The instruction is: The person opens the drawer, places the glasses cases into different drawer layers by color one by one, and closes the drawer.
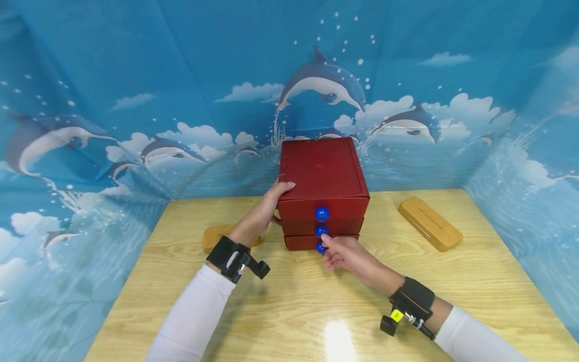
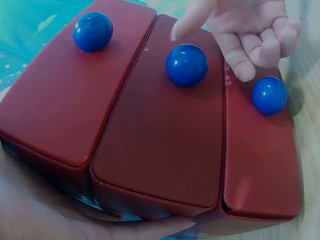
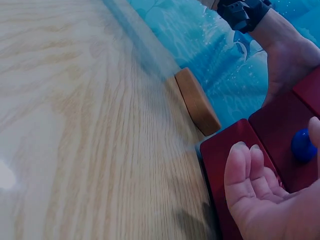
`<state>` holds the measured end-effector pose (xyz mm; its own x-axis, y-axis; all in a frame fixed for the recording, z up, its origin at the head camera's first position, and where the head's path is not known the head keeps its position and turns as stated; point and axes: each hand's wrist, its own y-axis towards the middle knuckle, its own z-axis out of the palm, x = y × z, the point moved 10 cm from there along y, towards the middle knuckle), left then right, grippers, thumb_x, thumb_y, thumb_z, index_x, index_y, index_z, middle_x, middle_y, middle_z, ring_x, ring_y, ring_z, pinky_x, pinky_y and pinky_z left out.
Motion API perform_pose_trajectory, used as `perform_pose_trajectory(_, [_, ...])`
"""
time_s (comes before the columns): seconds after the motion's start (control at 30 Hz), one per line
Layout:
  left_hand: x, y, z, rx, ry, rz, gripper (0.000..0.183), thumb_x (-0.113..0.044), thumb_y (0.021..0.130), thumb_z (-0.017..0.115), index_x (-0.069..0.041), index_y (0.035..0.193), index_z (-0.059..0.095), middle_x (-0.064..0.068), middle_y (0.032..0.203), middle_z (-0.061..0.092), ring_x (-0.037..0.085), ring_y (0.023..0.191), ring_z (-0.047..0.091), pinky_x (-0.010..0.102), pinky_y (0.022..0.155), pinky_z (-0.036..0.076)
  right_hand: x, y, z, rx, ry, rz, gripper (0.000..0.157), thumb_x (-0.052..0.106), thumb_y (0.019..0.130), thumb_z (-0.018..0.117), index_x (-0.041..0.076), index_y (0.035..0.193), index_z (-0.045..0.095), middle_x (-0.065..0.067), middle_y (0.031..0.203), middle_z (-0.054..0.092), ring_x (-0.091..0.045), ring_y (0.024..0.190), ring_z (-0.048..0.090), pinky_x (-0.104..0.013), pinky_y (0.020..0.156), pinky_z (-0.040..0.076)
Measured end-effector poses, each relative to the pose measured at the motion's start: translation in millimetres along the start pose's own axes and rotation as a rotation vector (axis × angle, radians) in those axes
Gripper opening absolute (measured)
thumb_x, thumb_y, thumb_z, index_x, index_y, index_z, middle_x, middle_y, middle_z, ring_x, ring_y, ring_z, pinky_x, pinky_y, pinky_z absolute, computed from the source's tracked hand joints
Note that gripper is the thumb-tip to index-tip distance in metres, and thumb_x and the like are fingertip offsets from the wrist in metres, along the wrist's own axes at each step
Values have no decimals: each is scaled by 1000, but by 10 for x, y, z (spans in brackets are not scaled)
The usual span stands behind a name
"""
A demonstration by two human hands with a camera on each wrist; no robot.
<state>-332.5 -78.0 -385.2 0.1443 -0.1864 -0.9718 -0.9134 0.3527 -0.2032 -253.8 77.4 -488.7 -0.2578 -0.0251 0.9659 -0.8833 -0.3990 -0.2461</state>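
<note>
A red box of three stacked drawers (image 1: 321,168) stands on the table, each front bearing a round blue knob. My left hand (image 1: 266,207) rests against the box's left side, thumb on the top edge, fingers extended along the side in the left wrist view. In front of the lower drawers is my right hand (image 1: 346,253), palm turned up and fingers loosely bent. Its thumb is right by the middle knob (image 2: 186,65), and its fingertips reach between that knob and the bottom knob (image 2: 269,95). The top knob (image 2: 92,31) is untouched.
A tan oblong case (image 1: 429,223) lies on the wooden table (image 1: 280,317) right of the box. Another tan case (image 1: 216,237) lies to the left, partly hidden by my left forearm. Behind the box hangs a blue dolphin-print curtain (image 1: 226,60).
</note>
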Motion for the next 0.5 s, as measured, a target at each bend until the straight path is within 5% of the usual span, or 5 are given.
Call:
perform_pose_trajectory(0.23, [21,22,-14,-5,-3,-17,66,-68,87,45,-41,143,23,7,125,48,32,108,49,54,71,48,-108,-39,-129,-124,-137,76,57,44,90,63,-11,103,56,-17,80,61,-30,72,63,-41,70,55])
perform_pose_trajectory(0.5, [35,9,-6,0,6,-18,65,-69,87,45,-40,141,26,6,124,50,31,108,50,53,72,48,-221,7,-73,-128,-76,131,55,39,96,55,-14,109,55,-22,85,64,-33,75,66,-42,70,56])
